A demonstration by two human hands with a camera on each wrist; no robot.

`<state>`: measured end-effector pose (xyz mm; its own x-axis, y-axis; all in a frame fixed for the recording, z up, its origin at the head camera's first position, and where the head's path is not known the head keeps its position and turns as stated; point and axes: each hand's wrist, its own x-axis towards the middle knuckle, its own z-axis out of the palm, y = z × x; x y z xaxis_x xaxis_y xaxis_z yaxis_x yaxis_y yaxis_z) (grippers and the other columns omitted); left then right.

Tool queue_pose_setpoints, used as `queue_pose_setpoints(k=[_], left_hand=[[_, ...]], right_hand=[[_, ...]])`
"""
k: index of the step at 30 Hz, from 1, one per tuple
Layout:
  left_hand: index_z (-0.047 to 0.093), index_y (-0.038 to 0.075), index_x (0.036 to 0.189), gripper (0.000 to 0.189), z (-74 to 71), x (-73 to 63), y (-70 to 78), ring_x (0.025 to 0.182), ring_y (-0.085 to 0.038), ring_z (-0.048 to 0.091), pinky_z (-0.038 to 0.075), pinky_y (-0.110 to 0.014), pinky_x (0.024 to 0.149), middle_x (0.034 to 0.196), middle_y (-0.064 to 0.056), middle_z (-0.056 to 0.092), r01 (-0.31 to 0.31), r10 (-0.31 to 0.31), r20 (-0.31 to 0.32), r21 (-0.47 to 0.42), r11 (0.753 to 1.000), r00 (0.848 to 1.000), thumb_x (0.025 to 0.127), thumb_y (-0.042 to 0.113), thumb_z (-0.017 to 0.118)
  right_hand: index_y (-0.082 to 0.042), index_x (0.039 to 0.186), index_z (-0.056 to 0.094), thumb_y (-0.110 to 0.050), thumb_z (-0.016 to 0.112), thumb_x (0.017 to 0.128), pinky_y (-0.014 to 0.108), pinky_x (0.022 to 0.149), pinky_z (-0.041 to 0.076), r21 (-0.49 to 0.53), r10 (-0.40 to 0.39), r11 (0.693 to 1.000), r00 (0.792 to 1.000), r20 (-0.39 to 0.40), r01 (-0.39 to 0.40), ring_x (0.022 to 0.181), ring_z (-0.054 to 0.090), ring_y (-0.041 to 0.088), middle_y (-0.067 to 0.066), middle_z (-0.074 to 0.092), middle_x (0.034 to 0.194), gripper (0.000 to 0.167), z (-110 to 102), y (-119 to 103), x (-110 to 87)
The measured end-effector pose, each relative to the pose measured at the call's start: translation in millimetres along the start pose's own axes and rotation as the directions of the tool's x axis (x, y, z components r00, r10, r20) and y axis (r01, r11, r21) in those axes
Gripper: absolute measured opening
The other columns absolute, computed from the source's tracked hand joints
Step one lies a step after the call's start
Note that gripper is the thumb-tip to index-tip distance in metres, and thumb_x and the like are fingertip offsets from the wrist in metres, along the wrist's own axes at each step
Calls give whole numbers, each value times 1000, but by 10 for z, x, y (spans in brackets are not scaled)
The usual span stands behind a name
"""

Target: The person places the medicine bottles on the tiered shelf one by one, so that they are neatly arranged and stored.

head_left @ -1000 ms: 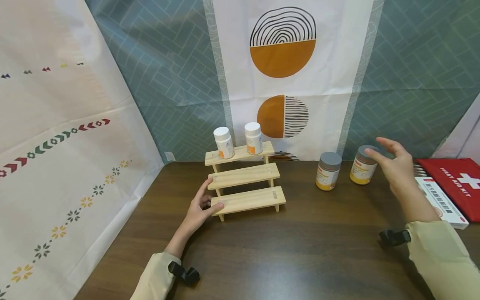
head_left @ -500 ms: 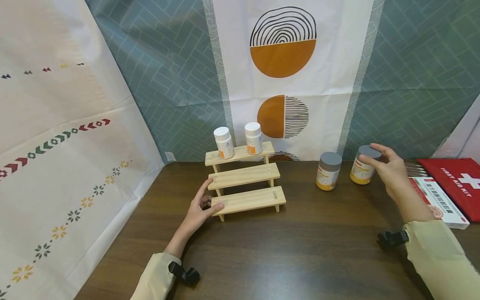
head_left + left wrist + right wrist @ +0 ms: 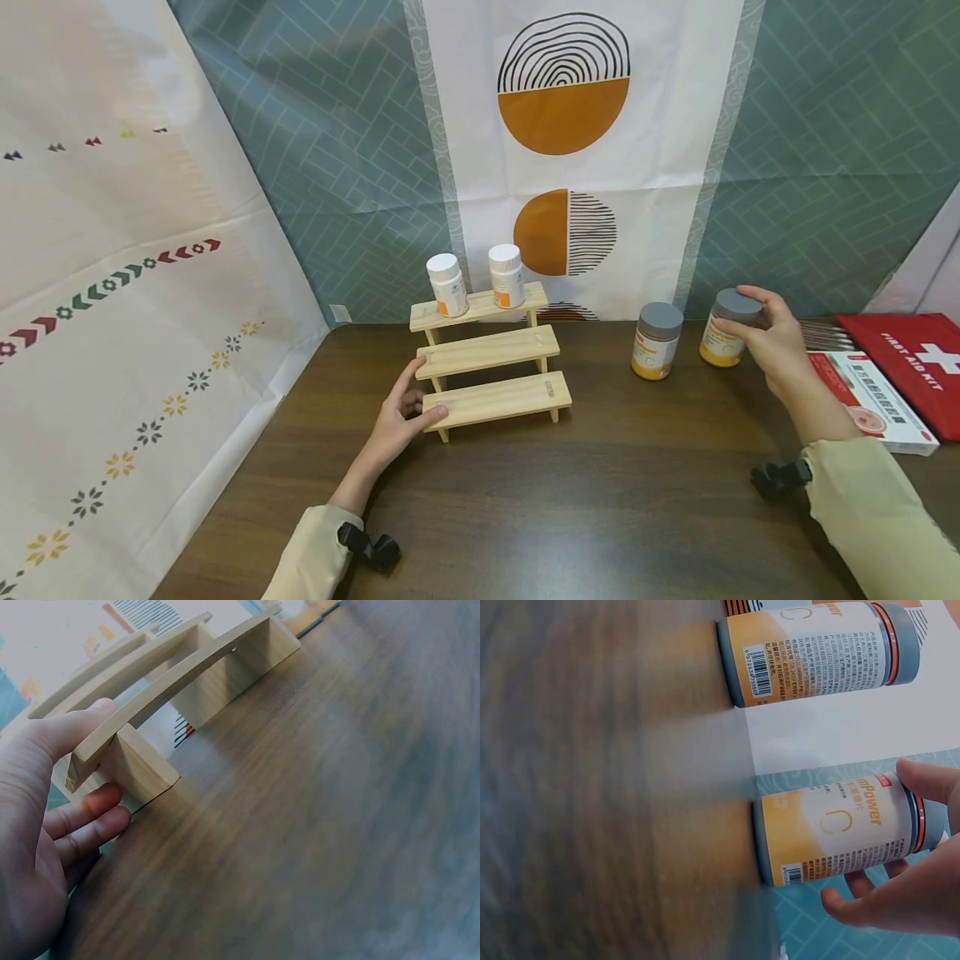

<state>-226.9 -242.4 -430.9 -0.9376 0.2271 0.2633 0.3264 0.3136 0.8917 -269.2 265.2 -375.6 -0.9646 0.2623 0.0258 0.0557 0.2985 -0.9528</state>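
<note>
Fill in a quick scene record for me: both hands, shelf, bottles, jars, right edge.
left hand: holds the left end of the wooden shelf, thumb on the lowest tier
right hand: thumb and fingers around the upper part of the right jar; firmness of grip cannot be told
wooden shelf: three tiers, standing on the table
white bottles: two, upright on the top tier
right jar: upright, base on the table
left jar: upright on the table, grey lid on
right edge: red first aid kit, white-and-red box

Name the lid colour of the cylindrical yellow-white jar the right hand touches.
Grey lid, clearest in head view.
</note>
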Motion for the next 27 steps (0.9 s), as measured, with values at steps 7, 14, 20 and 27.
queue_pose_setpoints(k=[7,14,20,27], left_hand=[[22,22,156,84,-5,14,-2,65,-5,46,39,-24,61,70,-2,52,-5,5,-6,9,1000,1000,88,3,69],[21,20,156,85,6,-3,-27,66,-5,48,41,-24,60,72,-3,55,-10,10,1,6,1000,1000,88,3,69],[22,19,156,85,6,-12,-31,66,-5,51,41,-23,61,75,-7,59,-20,20,-1,-6,1000,1000,88,2,69],[22,19,156,85,0,1,-29,63,-4,46,38,-23,58,71,-2,54,-30,30,1,-1,1000,1000,88,2,69]], right_hand=[[-42,146,36,-39,67,91,55,115,26,4,2,1000,1000,-11,-2,132,34,34,8,35,146,63,-9,12,21],[-39,147,35,-38,66,92,60,114,24,14,9,1000,1000,-11,-9,136,29,40,11,30,150,64,16,-1,-33],[-39,147,37,-38,67,91,60,113,27,-1,13,1000,1000,-20,-13,133,33,37,5,38,145,63,23,3,-41],[-39,146,40,-39,69,90,52,111,31,-12,9,1000,999,-39,-9,125,40,25,-7,45,137,63,7,-5,-40]])
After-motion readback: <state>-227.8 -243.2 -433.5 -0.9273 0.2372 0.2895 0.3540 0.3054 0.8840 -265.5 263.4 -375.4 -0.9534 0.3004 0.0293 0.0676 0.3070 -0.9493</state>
